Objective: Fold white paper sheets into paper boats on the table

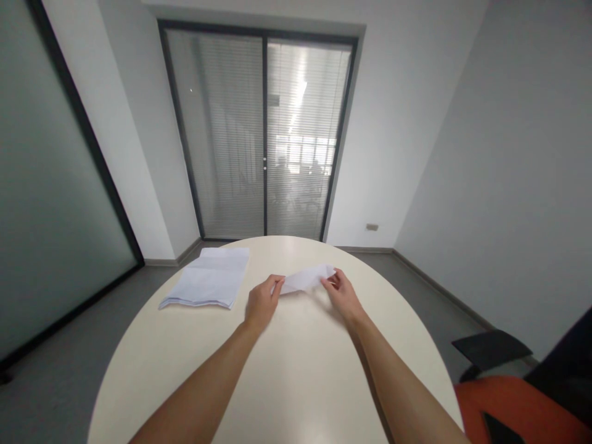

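Note:
A folded piece of white paper (305,279) is held just above the round cream table (296,370), near its far middle. My left hand (261,303) pinches the paper's left end with closed fingers. My right hand (341,294) pinches its right end, fingers closed on the fold. Both forearms reach in from the bottom of the view.
A stack of white paper sheets (208,279) lies on the table to the left of my hands. An orange chair (518,407) with a black armrest stands at the lower right. Glass sliding doors (263,135) with blinds are behind the table.

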A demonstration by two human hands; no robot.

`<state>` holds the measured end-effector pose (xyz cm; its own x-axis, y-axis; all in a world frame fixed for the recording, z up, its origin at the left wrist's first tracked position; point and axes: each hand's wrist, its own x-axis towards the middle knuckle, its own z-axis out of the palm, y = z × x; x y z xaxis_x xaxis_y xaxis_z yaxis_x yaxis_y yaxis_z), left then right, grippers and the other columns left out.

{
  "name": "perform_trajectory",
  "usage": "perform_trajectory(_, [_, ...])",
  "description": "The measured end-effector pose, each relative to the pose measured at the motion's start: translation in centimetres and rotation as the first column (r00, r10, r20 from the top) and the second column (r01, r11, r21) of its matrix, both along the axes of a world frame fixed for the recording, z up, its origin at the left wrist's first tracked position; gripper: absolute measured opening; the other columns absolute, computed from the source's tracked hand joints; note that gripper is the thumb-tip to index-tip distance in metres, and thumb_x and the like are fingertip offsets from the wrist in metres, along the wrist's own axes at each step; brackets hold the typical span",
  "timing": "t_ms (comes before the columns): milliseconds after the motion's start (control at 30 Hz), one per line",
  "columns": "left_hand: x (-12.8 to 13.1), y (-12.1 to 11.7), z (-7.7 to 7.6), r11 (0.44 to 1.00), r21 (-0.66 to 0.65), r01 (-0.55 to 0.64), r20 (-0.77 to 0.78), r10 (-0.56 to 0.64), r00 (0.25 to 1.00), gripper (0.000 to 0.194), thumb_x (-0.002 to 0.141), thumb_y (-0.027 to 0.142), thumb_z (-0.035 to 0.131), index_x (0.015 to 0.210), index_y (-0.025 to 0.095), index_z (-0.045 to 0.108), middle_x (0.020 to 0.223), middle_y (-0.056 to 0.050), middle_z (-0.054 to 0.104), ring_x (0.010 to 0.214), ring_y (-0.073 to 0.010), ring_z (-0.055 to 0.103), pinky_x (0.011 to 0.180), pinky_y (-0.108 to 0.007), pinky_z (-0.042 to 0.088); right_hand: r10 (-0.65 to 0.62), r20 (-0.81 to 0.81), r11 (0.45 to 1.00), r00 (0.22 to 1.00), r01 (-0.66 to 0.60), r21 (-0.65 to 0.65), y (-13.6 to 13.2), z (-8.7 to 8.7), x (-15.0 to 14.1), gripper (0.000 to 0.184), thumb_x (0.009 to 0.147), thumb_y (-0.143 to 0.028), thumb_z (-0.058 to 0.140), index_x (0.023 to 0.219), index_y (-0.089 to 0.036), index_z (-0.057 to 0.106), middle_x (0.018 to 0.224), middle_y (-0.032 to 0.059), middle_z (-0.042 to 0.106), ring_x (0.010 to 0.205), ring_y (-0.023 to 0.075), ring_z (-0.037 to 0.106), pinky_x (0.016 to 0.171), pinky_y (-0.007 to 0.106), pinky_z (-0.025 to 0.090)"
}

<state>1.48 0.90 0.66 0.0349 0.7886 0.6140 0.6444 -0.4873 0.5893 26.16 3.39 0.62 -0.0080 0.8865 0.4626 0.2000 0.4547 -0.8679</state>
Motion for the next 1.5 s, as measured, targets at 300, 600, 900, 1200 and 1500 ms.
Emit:
perform_trajectory(300, [0.7, 0.2, 0.2, 0.997, -0.024, 0.077, 0.287, -0.067, 0.955, 0.027, 0.097, 0.043, 0.049, 0.095, 0.022, 0.065, 0.087, -0.001, 0.073, 0.082, -0.0165, 0.067, 0.073, -0.025, 0.048, 0.284, -0.02, 0.948, 0.959, -0.284, -0.144, -1.3, 1.4, -1.8, 0.051, 0.079, -0.063, 0.066, 0.109, -0.022, 0.065, 0.112, 0.01, 0.073, 0.107, 0.028, 0.067, 0.096, 0.044, 0.052])
perform_trajectory(600, [1.1, 0.5, -0.6, 0.978, -0.167, 0.128, 0.272, -0.079, 0.959, 0.028, 0.091, 0.044, 0.054, 0.077, 0.02, 0.059, 0.07, 0.001, 0.067, 0.065, -0.0136, 0.061, 0.061, -0.023, 0.043, -0.001, -0.068, 0.993, 0.998, -0.007, -0.12, -0.7, 1.5, -1.5, 0.054, 0.076, -0.063, 0.067, 0.104, -0.017, 0.064, 0.075, 0.0047, 0.071, 0.065, 0.0191, 0.063, 0.055, 0.027, 0.046])
perform_trajectory(900, [0.7, 1.1, -0.9, 0.934, -0.357, -0.026, 0.189, 0.099, 0.977, 0.026, 0.093, 0.04, 0.052, 0.084, 0.02, 0.066, 0.076, -0.003, 0.074, 0.07, -0.017, 0.067, 0.064, -0.025, 0.044, -0.254, -0.061, 0.966, 0.965, 0.25, -0.062, 0.0, 1.2, -0.8, 0.067, 0.077, -0.058, 0.066, 0.132, -0.021, 0.054, 0.118, 0.0134, 0.067, 0.095, 0.0246, 0.066, 0.075, 0.037, 0.054])
perform_trajectory(1200, [1.7, -1.0, 0.1, 0.923, -0.349, -0.16, -0.331, 0.038, 0.943, 0.031, 0.096, 0.037, 0.048, 0.116, 0.028, 0.069, 0.088, -0.004, 0.076, 0.082, -0.0198, 0.07, 0.071, -0.028, 0.045, -0.146, 0.627, 0.989, 0.765, 0.114, 0.09, -1.9, 1.0, -2.9, 0.045, 0.093, -0.037, 0.05, 0.131, -0.017, 0.062, 0.135, 0.0139, 0.062, 0.132, 0.0293, 0.05, 0.114, 0.046, 0.034])
perform_trajectory(1500, [2.0, -1.5, 0.4, 0.988, -0.153, -0.01, -0.498, -0.068, 0.864, 0.029, 0.096, 0.03, 0.045, 0.096, 0.02, 0.072, 0.102, -0.009, 0.072, 0.102, -0.0223, 0.064, 0.093, -0.033, 0.046, 0.26, 0.784, 0.966, 0.564, -0.143, -0.217, -2.7, -0.2, -3.1, 0.049, 0.099, -0.035, 0.039, 0.146, -0.026, 0.046, 0.156, 0.0072, 0.039, 0.148, 0.0309, 0.025, 0.117, 0.063, 0.016])
